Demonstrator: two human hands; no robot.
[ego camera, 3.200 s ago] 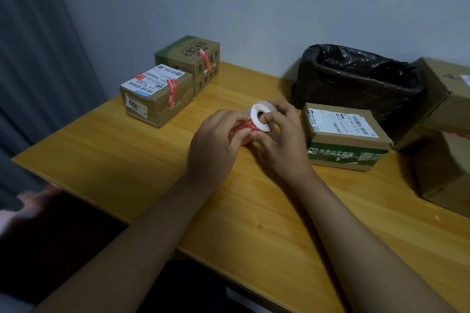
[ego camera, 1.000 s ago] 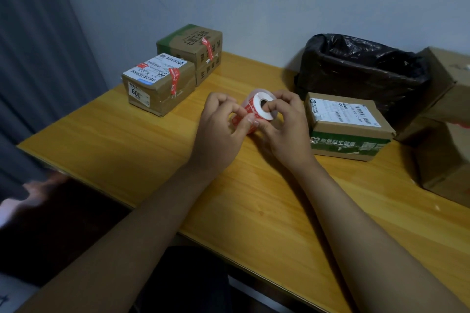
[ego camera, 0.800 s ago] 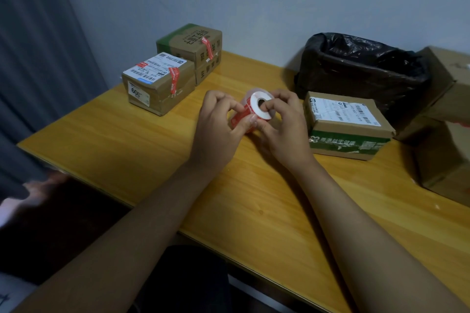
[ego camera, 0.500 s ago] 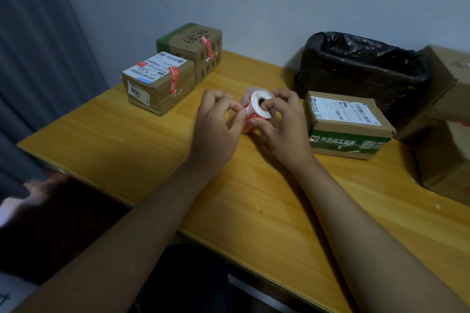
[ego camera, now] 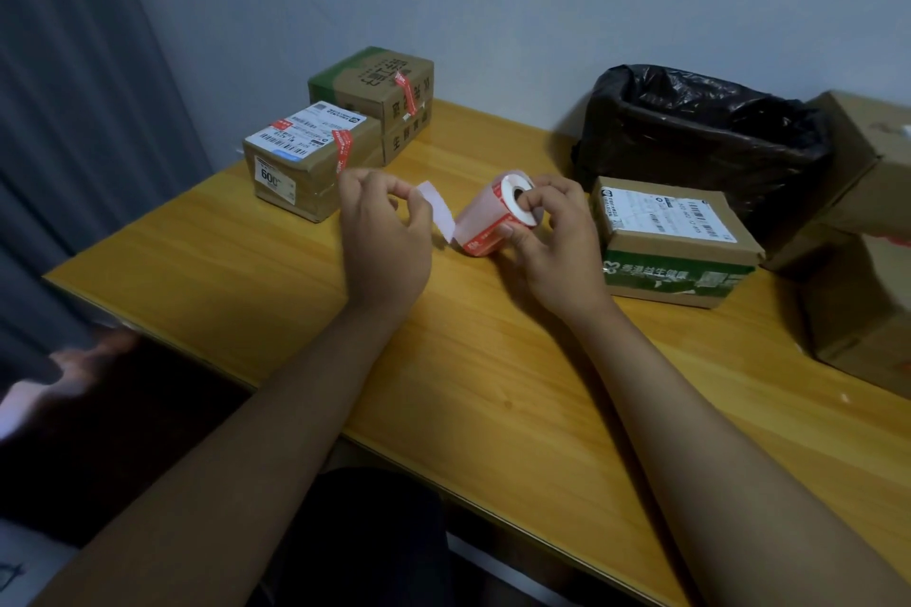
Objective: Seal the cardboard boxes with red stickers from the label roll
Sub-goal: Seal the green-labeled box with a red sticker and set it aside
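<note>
The table (ego camera: 246, 271) carries two boxes (ego camera: 315, 158) at far left, each already bearing a red sticker, and one unsealed box (ego camera: 670, 242) at right. Step in hand: peeling. The right hand (ego camera: 552, 237) grips the label roll (ego camera: 503, 212) at centre. The left hand (ego camera: 384, 232) pinches the pulled-out strip (ego camera: 436, 210). Next move, as judged: detach one sticker and press it across the right box's flap seam

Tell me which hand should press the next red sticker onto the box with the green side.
Left, probably. The left hand already pinches the strip's pulled-out free end, while the right hand grips the label roll. The box with the green side lies just beyond the right hand.
</note>
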